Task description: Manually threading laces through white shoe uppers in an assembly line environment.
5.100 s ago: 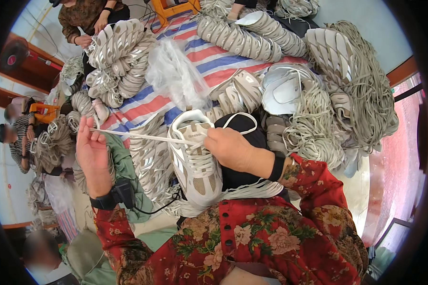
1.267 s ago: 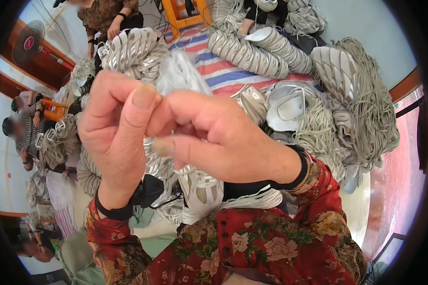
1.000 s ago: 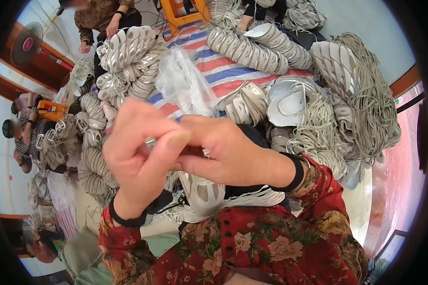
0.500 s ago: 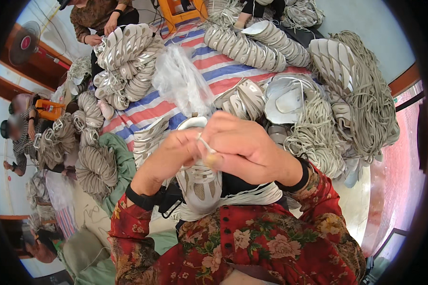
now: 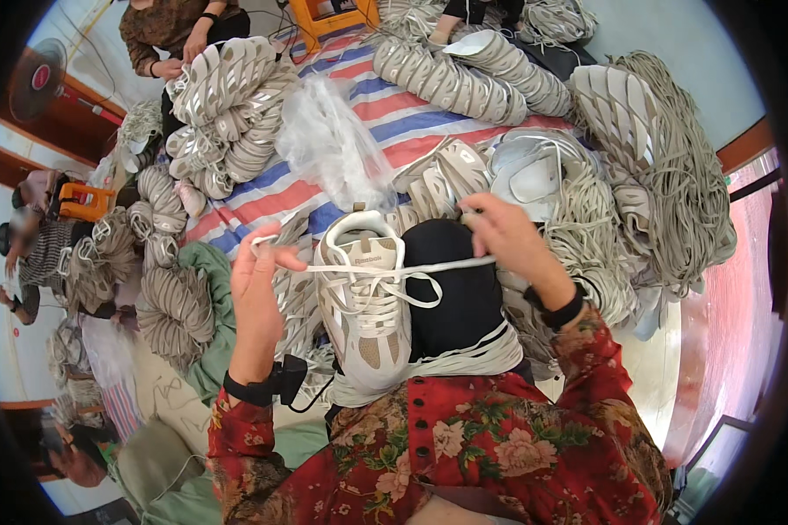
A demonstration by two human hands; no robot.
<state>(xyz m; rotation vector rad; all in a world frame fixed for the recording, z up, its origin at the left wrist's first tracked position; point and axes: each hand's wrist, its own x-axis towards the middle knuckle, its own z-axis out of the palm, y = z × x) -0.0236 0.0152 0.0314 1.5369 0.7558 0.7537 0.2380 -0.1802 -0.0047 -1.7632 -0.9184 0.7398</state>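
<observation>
A beige and white sneaker (image 5: 362, 337) rests on my lap with its toe towards me. Its white shoelace (image 5: 451, 266) is stretched nearly straight across the tongue, and a loop hangs on the right side below it. To the left of the shoe, my left hand (image 5: 258, 280) has the lace wrapped round its closed fingers. My right hand (image 5: 512, 241) grips the other side of the lace, to the right of the shoe above my black-clad knee (image 5: 451, 241). More lacing zigzags down the shoe's front.
A bundle of pale laces (image 5: 481, 350) lies across my lap. Stacked shoe uppers (image 5: 451, 87) and a heap of long laces (image 5: 687, 175) lie beyond and to the right. A clear plastic bag (image 5: 333, 140) sits on the striped sheet (image 5: 394, 109). Other people work at the far left.
My hands, earlier together over the shoe, have moved apart to either side. The lace between them is now drawn out, and the shoe's tongue and collar show.
</observation>
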